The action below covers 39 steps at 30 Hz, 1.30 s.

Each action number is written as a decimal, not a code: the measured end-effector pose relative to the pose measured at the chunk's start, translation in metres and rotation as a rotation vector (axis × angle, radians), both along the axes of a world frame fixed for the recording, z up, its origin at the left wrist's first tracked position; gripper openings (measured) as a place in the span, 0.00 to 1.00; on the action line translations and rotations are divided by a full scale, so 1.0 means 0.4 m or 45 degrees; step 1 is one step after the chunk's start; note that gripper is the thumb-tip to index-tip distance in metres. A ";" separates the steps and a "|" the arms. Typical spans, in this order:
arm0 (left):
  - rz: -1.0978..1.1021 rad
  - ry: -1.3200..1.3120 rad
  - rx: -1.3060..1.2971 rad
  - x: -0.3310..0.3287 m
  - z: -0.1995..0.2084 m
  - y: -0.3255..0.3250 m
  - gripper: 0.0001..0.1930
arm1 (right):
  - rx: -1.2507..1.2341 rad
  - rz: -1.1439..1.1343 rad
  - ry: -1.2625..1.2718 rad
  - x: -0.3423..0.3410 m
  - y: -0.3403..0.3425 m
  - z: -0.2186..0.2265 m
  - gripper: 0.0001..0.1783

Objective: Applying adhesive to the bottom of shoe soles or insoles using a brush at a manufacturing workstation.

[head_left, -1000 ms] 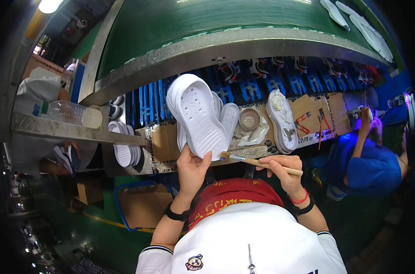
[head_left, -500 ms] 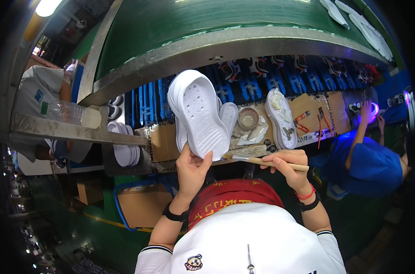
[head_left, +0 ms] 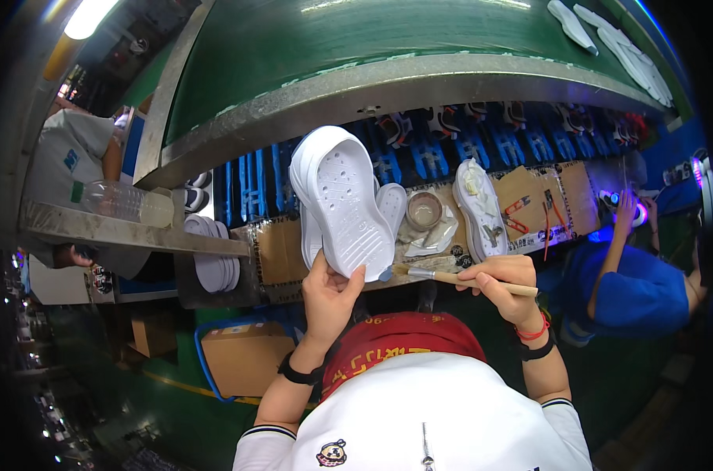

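Note:
My left hand (head_left: 330,297) pinches the near end of a white shoe sole (head_left: 348,204), holding it tilted up with its hollow, hole-dotted inner face toward me. My right hand (head_left: 501,284) grips a brush (head_left: 450,278) by its pale wooden handle. The bristles point left and sit just to the right of the sole's near edge, apart from it. Behind the held sole, other white soles (head_left: 391,206) show in part. A round cup (head_left: 424,210) stands on a crumpled white sheet (head_left: 428,242). To its right lies a white sole (head_left: 479,212) with crumpled pale scraps in it.
Red-handled pliers (head_left: 516,213) lie on the cardboard-covered bench (head_left: 580,192). Beyond is a green conveyor (head_left: 356,39) with a metal edge (head_left: 372,90). Stacked soles (head_left: 211,255) and a plastic bottle (head_left: 125,201) are at left. A co-worker in blue (head_left: 635,286) works at right.
The brush has drawn slightly right, away from the sole's near edge, where a small bluish patch now shows. My left hand and the sole have barely moved.

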<state>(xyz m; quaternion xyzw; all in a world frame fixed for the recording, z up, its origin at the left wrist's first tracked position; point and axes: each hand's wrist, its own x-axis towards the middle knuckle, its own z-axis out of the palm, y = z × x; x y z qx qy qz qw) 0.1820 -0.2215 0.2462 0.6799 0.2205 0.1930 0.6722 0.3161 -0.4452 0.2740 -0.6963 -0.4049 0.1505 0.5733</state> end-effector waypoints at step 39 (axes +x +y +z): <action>-0.173 0.280 1.107 0.174 -0.335 0.049 0.32 | 0.484 -1.221 0.489 -0.052 -0.202 -0.042 0.20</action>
